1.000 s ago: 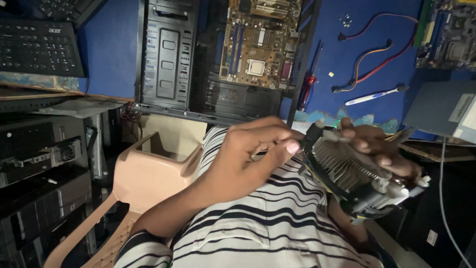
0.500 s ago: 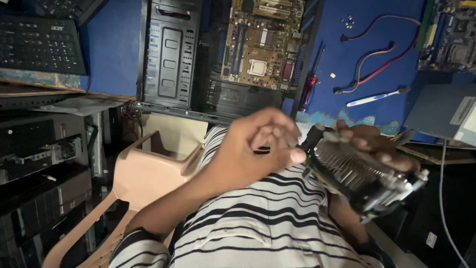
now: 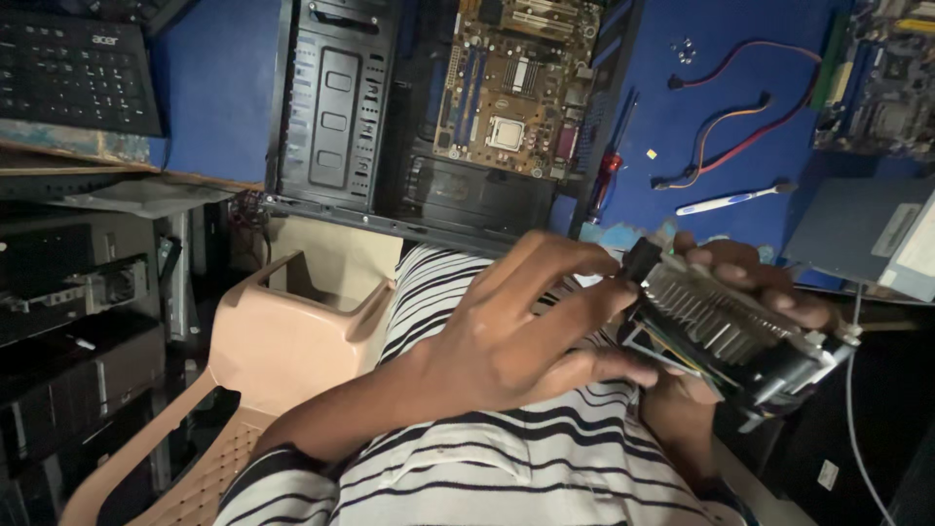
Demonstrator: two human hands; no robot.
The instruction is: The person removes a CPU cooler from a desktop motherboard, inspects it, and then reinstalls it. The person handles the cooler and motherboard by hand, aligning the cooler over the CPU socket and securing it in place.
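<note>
- Closest to the camera, a black-and-white striped shirt (image 3: pixel 506 468) fills the lower middle, with the person's forearm crossing it.
- Just above it, the left hand (image 3: pixel 516 331) is curled, its fingertips pinched against the near edge of a processor cooler (image 3: pixel 726 331), a block of metal fins in a black frame.
- Around the far side of that cooler, the right hand (image 3: pixel 750 282) is wrapped over it, fingers laid along the top of the fins, thumb side hidden underneath; it holds the cooler tilted above the lap, just off the desk edge.
- To the left, a tan plastic chair (image 3: pixel 263 351) stands beside stacked dark computer cases (image 3: pixel 68 321).
- Farther out, on the blue desk (image 3: pixel 672 117), an open tower case (image 3: pixel 390 127) lies with a yellow-brown motherboard (image 3: pixel 511 78) showing inside.
- Beside the case lie a red-handled screwdriver (image 3: pixel 606 175), red and orange cables (image 3: pixel 740 127), and a white toothbrush (image 3: pixel 726 202).
- At the far left sits a black keyboard (image 3: pixel 73 73); at the far right, a green circuit board (image 3: pixel 886 88) and a grey drive (image 3: pixel 867 234).
</note>
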